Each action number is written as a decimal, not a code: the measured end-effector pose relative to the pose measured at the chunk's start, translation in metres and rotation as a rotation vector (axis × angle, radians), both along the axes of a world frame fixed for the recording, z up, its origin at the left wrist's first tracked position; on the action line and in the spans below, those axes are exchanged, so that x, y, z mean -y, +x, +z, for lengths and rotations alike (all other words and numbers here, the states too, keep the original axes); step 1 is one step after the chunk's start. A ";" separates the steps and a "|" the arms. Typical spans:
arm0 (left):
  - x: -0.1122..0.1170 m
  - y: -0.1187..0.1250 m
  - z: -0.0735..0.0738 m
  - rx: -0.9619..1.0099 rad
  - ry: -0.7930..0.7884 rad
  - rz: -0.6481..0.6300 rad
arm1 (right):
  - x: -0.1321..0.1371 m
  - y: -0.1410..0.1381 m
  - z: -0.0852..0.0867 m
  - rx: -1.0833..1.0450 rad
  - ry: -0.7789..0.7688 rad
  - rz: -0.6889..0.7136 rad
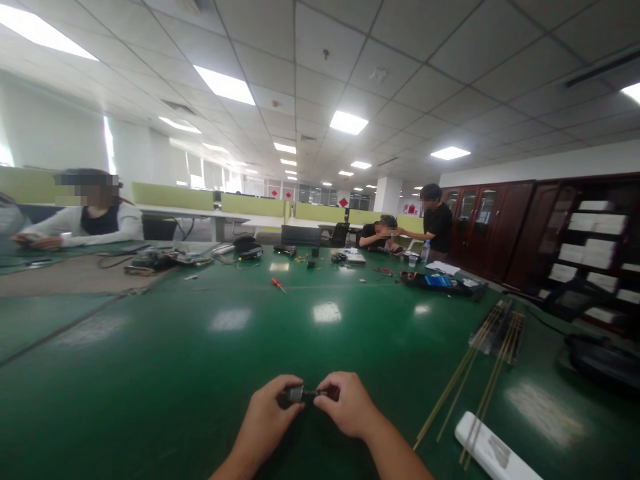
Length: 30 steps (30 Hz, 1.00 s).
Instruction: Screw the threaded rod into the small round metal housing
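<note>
Low in the middle of the head view, my left hand (267, 417) is closed, thumb and fingers pinching a small dark block-like part (296, 394) with a greyish face. Just to its right, my right hand (354, 405) pinches a thin dark rod-like piece (310, 393). The rod-like piece lines up with the block-like part between my fingertips; I cannot tell whether the two are joined. Both are held above the green tabletop (200, 373). My fingers hide much of them, and their exact kind is too small to make out.
Thin yellowish sticks (453, 387) and a white elongated case (493, 443) lie at the right. Farther off are a red screwdriver (278, 285), a dark pouch (247, 249) and a blue-and-black bundle (437, 281). Other people sit at the left and far side; one stands.
</note>
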<state>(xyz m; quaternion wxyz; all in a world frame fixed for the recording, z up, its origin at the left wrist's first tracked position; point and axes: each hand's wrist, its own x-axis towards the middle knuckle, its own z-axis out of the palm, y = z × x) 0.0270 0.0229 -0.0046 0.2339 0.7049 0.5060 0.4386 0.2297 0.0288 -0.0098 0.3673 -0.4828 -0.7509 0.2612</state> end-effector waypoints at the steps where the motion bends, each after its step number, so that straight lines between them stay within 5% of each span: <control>1: 0.000 0.000 0.000 -0.005 0.000 -0.004 | 0.001 0.000 0.002 0.009 0.002 0.001; 30: -0.001 -0.002 -0.002 -0.017 -0.007 0.013 | -0.002 0.011 0.005 0.045 -0.029 -0.031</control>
